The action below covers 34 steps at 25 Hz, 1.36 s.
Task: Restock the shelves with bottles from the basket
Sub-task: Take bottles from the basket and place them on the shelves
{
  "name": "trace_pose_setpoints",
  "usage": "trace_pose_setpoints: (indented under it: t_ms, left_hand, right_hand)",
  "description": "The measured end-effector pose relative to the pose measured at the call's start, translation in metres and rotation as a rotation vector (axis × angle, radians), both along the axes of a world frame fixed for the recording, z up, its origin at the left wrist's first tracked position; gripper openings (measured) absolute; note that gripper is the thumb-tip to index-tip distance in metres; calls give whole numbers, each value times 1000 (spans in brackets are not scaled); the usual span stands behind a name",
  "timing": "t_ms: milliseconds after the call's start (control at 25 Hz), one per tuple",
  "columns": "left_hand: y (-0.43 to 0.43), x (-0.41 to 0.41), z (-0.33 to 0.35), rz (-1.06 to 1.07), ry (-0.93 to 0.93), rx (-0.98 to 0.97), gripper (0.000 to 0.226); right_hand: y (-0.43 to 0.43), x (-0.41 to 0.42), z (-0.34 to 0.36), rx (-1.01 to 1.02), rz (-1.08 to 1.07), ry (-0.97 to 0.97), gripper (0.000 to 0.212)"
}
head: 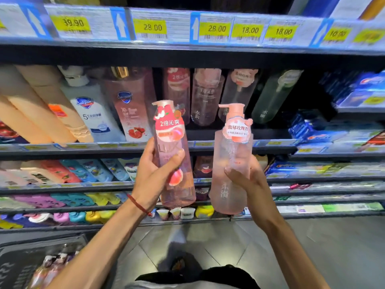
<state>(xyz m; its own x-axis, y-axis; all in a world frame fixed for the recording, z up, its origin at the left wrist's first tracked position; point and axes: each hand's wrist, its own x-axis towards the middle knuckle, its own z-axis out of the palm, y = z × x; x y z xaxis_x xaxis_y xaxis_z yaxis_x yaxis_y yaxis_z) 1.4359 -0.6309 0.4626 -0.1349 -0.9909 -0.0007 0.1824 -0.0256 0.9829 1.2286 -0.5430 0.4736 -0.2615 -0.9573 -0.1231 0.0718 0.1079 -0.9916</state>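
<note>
Head view, looking at a store shelving unit [187, 53] that fills the frame, several tiers deep, with yellow price tags [153, 27] along the top edge reading 39.90, 28.00, 28.00, 18.00, 18.00. The tier below them holds body wash: peach bottles at left, a white Safeguard bottle [91, 109], a pink Safeguard bottle [130, 105], then clear pink pump bottles and one dark green bottle [273, 99]. Blue boxes [354, 94] are stacked at right. Lower tiers carry smaller colourful bottles, blurred.

Bottom left you have the basket [25, 265], dark, with something pale and pink inside, too blurred to name. Grey tile floor [312, 247] is underneath.

You hold two bottles up in front of the middle tiers, apart from each other and not touching the shelf. The frosted pink pump bottle [231, 170] is the larger: long axis near vertical, pump head on top, spout pointing left, with a pink tag at its neck. Your right hand [248, 180] grips its lower right side, fingers round the back, thumb across the front.

The Lux bottle [177, 163], clear pink, stands upright with a slight tilt, top leaning left, pump up. Your left hand [154, 174] is wrapped round its middle from the left, thumb on the front label. A red string bracelet [138, 205] circles that wrist.
</note>
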Motion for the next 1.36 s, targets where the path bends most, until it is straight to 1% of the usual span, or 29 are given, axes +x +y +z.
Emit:
trace_pose_setpoints:
  t_ms: [80, 200, 320, 400, 520, 680, 800, 880, 960, 1040, 1200, 1360]
  left_hand:
    - [-5, -14, 1, 44, -26, -9, 58]
    - [-6, -37, 4, 129, -39, 6, 55]
    - [0, -59, 11, 237, -85, 21, 62]
    - [5, -75, 13, 330, -113, 18, 66]
    - [14, -92, 15, 454, -146, 36, 64]
    - [22, -96, 13, 514, -238, 56, 67]
    - [22, -97, 14, 532, -255, 6, 58]
    - [20, -96, 19, 554, -283, -97, 55]
    - [17, -93, 23, 555, -323, -229, 60]
    - [9, -88, 27, 515, -336, -318, 68]
    - [-15, -80, 34, 391, -357, -412, 79]
    - [-28, -78, 42, 276, -365, -437, 86]
  right_hand:
    - [-14, -17, 0, 30, 5, -46, 45]
    - [-27, -43, 0, 45, 61, -48, 48]
    - [-33, -68, 6, 46, 145, -41, 59]
    - [-39, -87, 8, 36, 223, -42, 54]
    - [-45, -104, 9, 29, 317, -50, 47]
    - [-46, -114, 12, 15, 353, -62, 47]
    - [-45, -116, 13, 23, 343, -53, 48]
    - [-45, -116, 13, 13, 323, -34, 48]
    - [-45, -117, 10, 1, 290, -23, 48]
    - [-46, -115, 10, -13, 264, -33, 49]
    - [-48, -109, 9, -33, 208, -82, 56]
    - [-50, -100, 10, -47, 173, -94, 59]
